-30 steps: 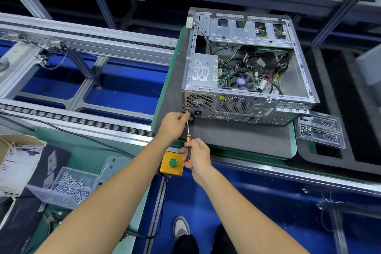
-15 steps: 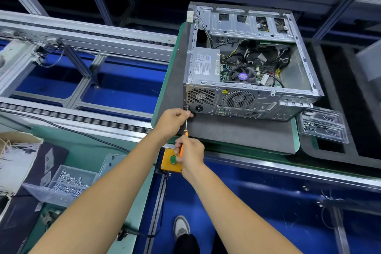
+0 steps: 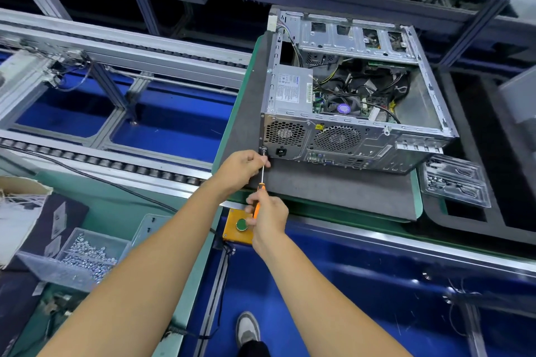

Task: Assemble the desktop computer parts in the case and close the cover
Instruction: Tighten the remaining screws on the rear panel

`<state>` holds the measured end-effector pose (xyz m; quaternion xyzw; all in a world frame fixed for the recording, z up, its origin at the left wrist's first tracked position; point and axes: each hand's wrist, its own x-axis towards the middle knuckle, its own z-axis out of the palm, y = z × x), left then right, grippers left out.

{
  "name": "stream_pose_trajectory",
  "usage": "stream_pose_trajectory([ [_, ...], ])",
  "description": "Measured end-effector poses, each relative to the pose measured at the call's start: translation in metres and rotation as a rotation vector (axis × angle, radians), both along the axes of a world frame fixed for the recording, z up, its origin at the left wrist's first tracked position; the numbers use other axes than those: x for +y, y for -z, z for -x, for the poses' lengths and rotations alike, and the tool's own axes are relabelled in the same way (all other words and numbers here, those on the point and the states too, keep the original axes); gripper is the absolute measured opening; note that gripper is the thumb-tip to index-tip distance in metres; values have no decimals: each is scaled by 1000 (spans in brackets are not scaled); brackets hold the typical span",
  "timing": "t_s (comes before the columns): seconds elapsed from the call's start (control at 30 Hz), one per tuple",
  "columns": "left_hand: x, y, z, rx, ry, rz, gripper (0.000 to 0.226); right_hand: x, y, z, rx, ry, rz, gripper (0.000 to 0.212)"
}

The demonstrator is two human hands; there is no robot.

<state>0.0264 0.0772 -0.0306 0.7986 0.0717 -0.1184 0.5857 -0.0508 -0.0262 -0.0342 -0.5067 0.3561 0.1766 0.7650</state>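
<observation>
An open silver computer case (image 3: 359, 142) lies on its side on a grey mat (image 3: 333, 191), its rear panel facing me. Inside are a power supply (image 3: 291, 88), a fan and black cables. An orange-handled screwdriver (image 3: 260, 191) points its tip at a screw (image 3: 264, 149) at the rear panel's lower left corner. My right hand (image 3: 268, 219) grips the handle. My left hand (image 3: 246, 166) pinches the metal shaft just below the tip.
A yellow box with a green button (image 3: 239, 226) sits under my right hand. A clear bin of screws (image 3: 84, 255) is at lower left. A clear plastic tray (image 3: 455, 182) lies right of the case. Roller conveyor rails (image 3: 116, 159) run to the left.
Both hands and the screwdriver stay at the same corner screw. My right hand has shifted slightly on the handle; the view has moved a little.
</observation>
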Motion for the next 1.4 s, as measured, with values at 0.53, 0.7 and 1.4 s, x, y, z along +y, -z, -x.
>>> stream_pose_trajectory([
  [0.53, -6, -3, 1, -55, -28, -115, 29, -5, 10, 0, -26, -16, 34, 8],
  [0.7, -4, -8, -2, -14, -17, -32, 36, -5, 5, -2, -3, -102, 7, 22],
  [1.4, 7, 10, -10, 10, 14, 56, 21, 0, -1, -3, -2, -51, -52, 12],
])
